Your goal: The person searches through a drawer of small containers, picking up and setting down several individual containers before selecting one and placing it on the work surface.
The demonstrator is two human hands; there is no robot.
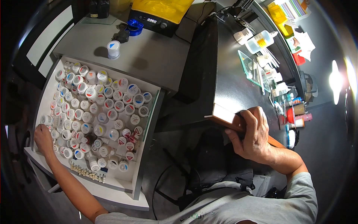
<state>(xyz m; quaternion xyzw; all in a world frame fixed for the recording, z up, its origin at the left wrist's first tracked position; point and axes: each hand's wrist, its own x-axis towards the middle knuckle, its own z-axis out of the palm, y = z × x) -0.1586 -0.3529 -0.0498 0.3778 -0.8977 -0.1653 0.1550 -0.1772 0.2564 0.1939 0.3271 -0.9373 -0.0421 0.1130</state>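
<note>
My left hand (44, 139) is at the left side of an open white drawer (140, 164), its fingers curled. Just beyond its fingertips lies a white-lidded jar (46, 120); whether they touch it or the drawer's side I cannot make out. Several small round jars (87, 117) with white, printed lids and coloured marks crowd the drawer. On the right, my right hand (253, 134) grips the brown wooden armrest (228, 118) at the black desk's front edge, thumb below and fingers over the top.
A single jar (113, 50) stands on the grey cabinet top (149, 56), near a blue ring-shaped item (135, 27) and a yellow-hooded device (156, 16) with a lit display. Bottles, glass plates and tools line the black desk (233, 74). Small tooth-like pieces (87, 173) lie in the drawer's front.
</note>
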